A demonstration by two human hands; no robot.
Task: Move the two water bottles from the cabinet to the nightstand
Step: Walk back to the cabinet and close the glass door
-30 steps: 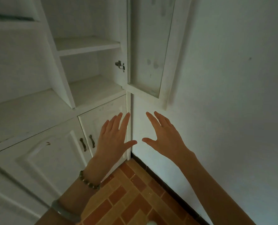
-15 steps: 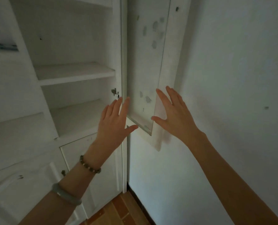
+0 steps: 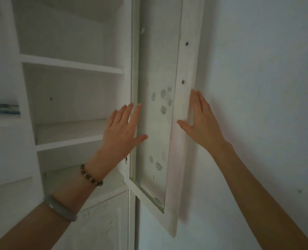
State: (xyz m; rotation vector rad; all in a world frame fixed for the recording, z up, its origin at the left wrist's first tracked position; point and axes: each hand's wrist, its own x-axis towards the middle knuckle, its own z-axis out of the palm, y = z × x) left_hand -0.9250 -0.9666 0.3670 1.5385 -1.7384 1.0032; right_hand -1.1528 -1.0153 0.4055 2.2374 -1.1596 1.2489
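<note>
Both hands are higher than 0.5 s ago, and the view has tilted up: the floor tiles seen earlier are out of frame. Left hand (image 3: 121, 129) is open, fingers spread, now in front of the cabinet (image 3: 74, 65) edge where shelf bay meets door hinge side; contact not certain. Right hand (image 3: 202, 121) is open and flat, fingers now behind the outer edge of the door (image 3: 181, 123), thumb on its front frame; it appears to touch the frame, gripping nothing. Door stands open, swung out toward the wall (image 3: 257, 87); its glass pane carries pale blotches. Left wrist carries a bead bracelet (image 3: 91, 175) and, further up the forearm, a pale bangle (image 3: 61, 209).

Cabinet is white, shelves bare where visible. No bottle visible in this view. A dark flat item (image 3: 3, 107) lies on a shelf at far left; too blurred to identify. Lower door (image 3: 104, 222) closed. Room dim, wall plain white.
</note>
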